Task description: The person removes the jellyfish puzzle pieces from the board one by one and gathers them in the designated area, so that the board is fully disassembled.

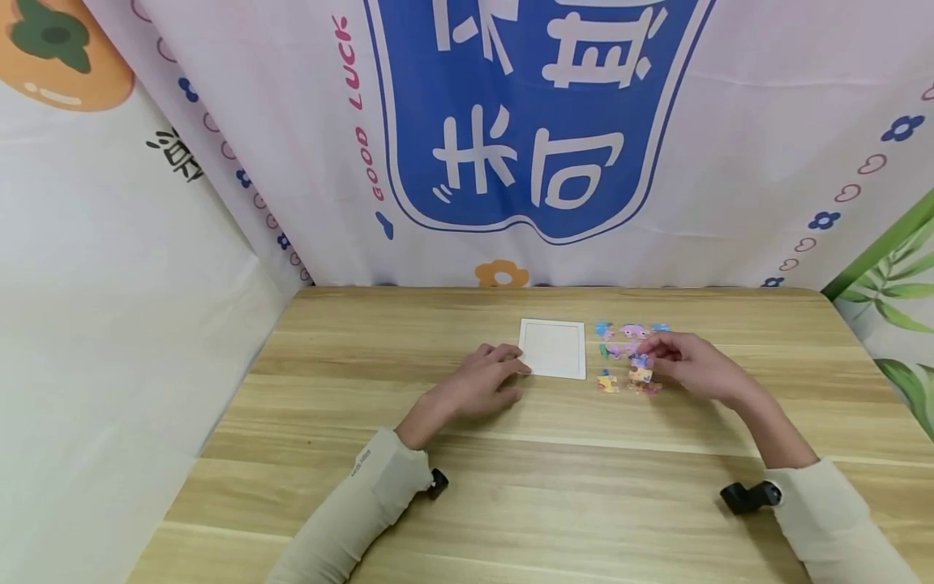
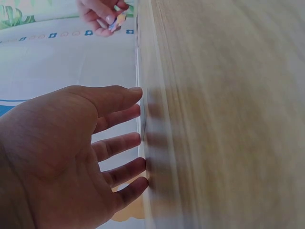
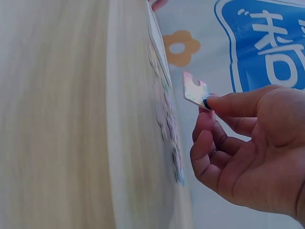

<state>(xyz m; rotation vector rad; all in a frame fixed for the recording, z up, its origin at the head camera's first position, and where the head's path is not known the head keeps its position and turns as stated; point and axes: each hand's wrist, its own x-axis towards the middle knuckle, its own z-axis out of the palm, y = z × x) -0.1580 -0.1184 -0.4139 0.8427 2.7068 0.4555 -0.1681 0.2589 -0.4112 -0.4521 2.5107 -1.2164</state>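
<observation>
Puzzle piece (image 3: 194, 90), thin, light and probably stiff, sits pinched at its edge by the right hand (image 1: 693, 369). Left hand (image 1: 481, 381) rests spread at nine o'clock of the white tray (image 1: 552, 349).

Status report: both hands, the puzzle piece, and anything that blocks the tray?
Left hand open, fingertips on tray edge. Right hand pinches one piece, lifted off table. Loose pieces right of tray. Tray bare, nothing blocking.

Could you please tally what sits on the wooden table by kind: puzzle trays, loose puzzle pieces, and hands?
White puzzle tray: 1
Hands, left hand and right hand: 2
Puzzle piece pinched in the right hand: 1
Loose puzzle pieces on the table: about 7, partly hidden
Total: about 11
</observation>
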